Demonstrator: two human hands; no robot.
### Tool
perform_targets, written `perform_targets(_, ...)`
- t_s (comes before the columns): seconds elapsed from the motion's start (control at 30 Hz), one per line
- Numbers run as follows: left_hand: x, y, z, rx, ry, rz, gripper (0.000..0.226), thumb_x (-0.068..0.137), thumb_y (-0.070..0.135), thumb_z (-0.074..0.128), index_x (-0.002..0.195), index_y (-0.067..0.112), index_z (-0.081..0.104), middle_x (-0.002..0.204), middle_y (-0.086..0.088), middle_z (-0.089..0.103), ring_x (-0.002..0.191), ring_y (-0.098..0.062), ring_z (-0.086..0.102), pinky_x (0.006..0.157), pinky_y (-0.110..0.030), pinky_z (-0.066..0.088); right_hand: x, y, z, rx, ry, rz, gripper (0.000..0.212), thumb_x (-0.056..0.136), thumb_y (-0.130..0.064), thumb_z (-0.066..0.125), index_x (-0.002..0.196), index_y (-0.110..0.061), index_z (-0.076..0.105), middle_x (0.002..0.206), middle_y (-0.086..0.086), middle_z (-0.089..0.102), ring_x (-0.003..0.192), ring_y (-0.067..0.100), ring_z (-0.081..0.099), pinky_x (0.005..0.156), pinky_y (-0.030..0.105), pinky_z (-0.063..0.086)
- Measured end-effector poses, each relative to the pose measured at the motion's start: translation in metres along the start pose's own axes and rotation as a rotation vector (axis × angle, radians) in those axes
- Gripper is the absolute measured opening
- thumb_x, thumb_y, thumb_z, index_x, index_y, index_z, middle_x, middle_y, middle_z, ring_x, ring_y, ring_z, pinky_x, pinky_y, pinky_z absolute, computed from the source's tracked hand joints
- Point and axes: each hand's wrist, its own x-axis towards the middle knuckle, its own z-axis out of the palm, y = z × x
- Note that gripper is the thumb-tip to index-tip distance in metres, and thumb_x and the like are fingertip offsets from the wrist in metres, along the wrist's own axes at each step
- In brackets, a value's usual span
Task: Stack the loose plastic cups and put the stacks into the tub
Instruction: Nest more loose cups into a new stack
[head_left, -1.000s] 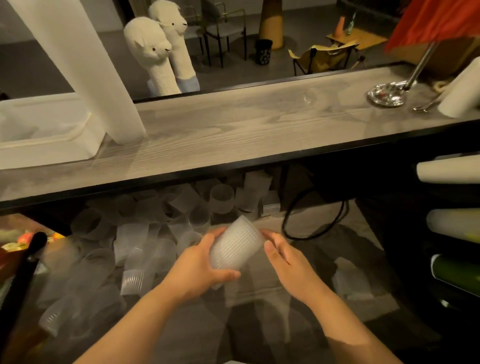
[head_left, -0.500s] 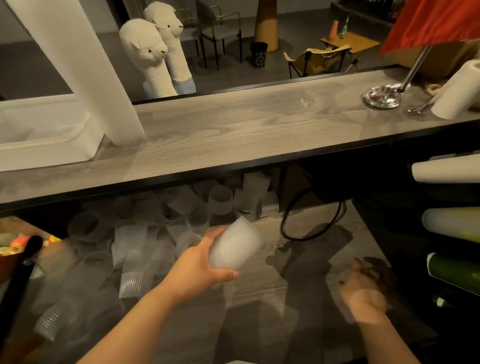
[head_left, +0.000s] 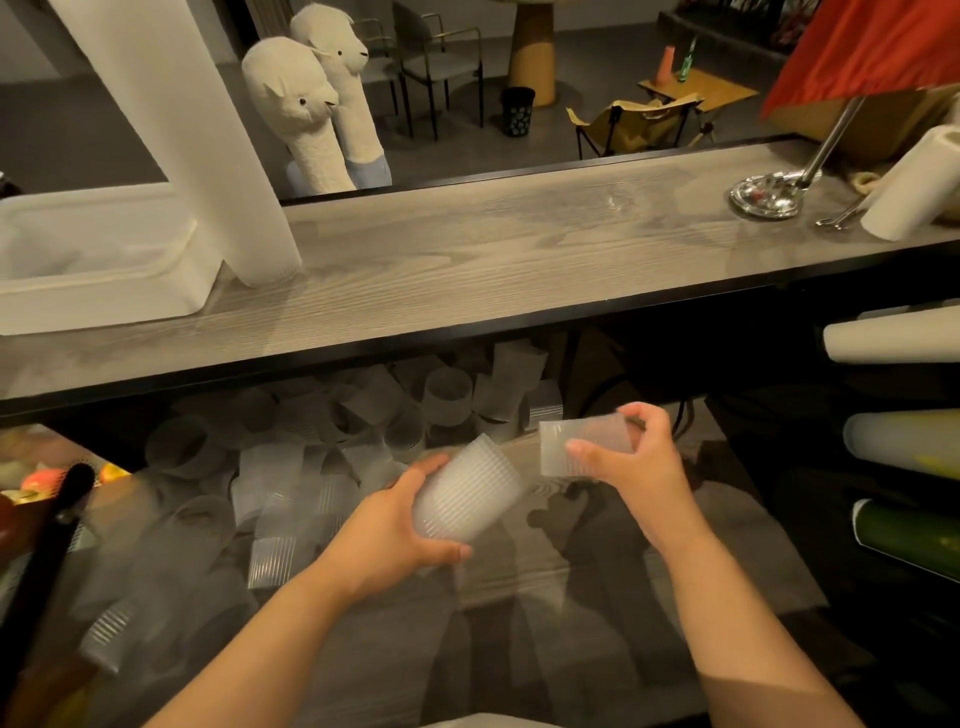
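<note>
My left hand (head_left: 387, 530) grips a short stack of clear ribbed plastic cups (head_left: 467, 493), tilted with its closed end up and to the right. My right hand (head_left: 631, 460) holds one single clear cup (head_left: 576, 448) on its side, its mouth facing left toward the stack, a small gap between them. Many loose clear cups (head_left: 291, 467) lie scattered over the lower wooden surface, left of and behind my hands. A white plastic tub (head_left: 104, 291) stands on the upper counter at far left, with a tall stack of cups (head_left: 192, 135) leaning beside it.
The grey wooden counter (head_left: 519, 254) runs across above the cups. On its right end stand a lamp base (head_left: 766, 196) and a paper towel roll (head_left: 914, 189). Rolls (head_left: 893, 340) fill shelves at right. A black cable (head_left: 680, 415) lies behind my right hand. A black handle (head_left: 52, 540) slants at left.
My right hand reached down to the right, picked up a single cup and has brought it back up next to the stack. My left hand kept hold of the stack.
</note>
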Motion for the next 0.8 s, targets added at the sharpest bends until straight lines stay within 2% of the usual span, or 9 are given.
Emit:
perform_targets(0.13, -0.008, -0.003, -0.007, 0.018, 0.006, 0.008, 0.099, 0.058, 0.057, 0.085, 0.139, 0.059, 0.028, 0.124, 0.017, 0.051, 0.103, -0.007, 0.056, 0.08, -0.028, 0.058, -0.004, -0.015, 0.014, -0.004, -0.274, -0.018, 0.056, 0.071, -0.041, 0.079, 0.118, -0.03, 0.051, 0.114, -0.002, 0.061, 0.101, 0.015, 0.063, 0.074, 0.03, 0.059)
perform_targets(0.23, -0.015, -0.006, -0.013, -0.008, 0.03, 0.025, 0.093, 0.059, 0.053, 0.086, 0.133, 0.062, 0.03, 0.121, 0.019, 0.051, 0.103, -0.007, 0.057, 0.076, -0.025, 0.058, -0.004, -0.023, 0.023, -0.026, -0.369, -0.051, 0.03, 0.087, -0.037, 0.067, 0.116, -0.035, 0.06, 0.111, -0.01, 0.066, 0.099, 0.006, 0.064, 0.072, 0.02, 0.054)
perform_targets(0.3, -0.019, -0.007, -0.016, -0.036, 0.051, 0.031, 0.09, 0.061, 0.047, 0.088, 0.128, 0.065, 0.031, 0.119, 0.022, 0.05, 0.101, -0.007, 0.057, 0.073, -0.022, 0.057, -0.004, -0.028, 0.029, -0.065, -0.409, -0.045, 0.022, 0.094, -0.038, 0.058, 0.116, -0.038, 0.064, 0.11, -0.015, 0.066, 0.099, -0.001, 0.062, 0.074, 0.017, 0.05)
perform_targets(0.4, -0.026, -0.009, -0.019, -0.035, 0.059, 0.041, 0.089, 0.059, 0.046, 0.089, 0.125, 0.068, 0.033, 0.119, 0.024, 0.05, 0.103, -0.006, 0.056, 0.073, -0.023, 0.058, -0.006, -0.034, 0.038, -0.105, -0.468, -0.018, 0.024, 0.1, -0.042, 0.047, 0.112, -0.043, 0.067, 0.113, -0.018, 0.065, 0.108, -0.001, 0.057, 0.087, 0.021, 0.047)
perform_targets(0.5, -0.034, -0.013, -0.021, -0.004, 0.066, 0.062, 0.094, 0.055, 0.049, 0.088, 0.131, 0.064, 0.035, 0.121, 0.028, 0.049, 0.107, -0.005, 0.055, 0.081, -0.032, 0.058, -0.009, -0.038, 0.046, -0.204, -0.558, -0.008, 0.027, 0.102, -0.041, 0.041, 0.11, -0.045, 0.067, 0.113, -0.02, 0.062, 0.11, 0.004, 0.055, 0.091, 0.024, 0.045)
perform_targets(0.63, -0.043, -0.014, -0.022, 0.045, 0.068, 0.09, 0.094, 0.052, 0.052, 0.088, 0.129, 0.067, 0.036, 0.124, 0.031, 0.048, 0.111, 0.002, 0.052, 0.092, -0.026, 0.051, -0.014, -0.041, 0.061, -0.32, -0.738, 0.05, 0.029, 0.101, -0.047, 0.039, 0.124, -0.051, 0.057, 0.133, -0.023, 0.048, 0.121, 0.001, 0.041, 0.093, 0.027, 0.035)
perform_targets(0.8, -0.057, -0.022, -0.023, 0.052, 0.087, 0.042, 0.099, 0.052, 0.057, 0.086, 0.137, 0.06, 0.035, 0.12, 0.03, 0.05, 0.106, -0.002, 0.056, 0.085, -0.031, 0.056, -0.03, -0.032, 0.102, -0.278, -0.805, 0.064, 0.041, 0.099, -0.059, 0.031, 0.136, -0.049, 0.045, 0.138, -0.015, 0.046, 0.129, 0.006, 0.039, 0.099, 0.03, 0.032)
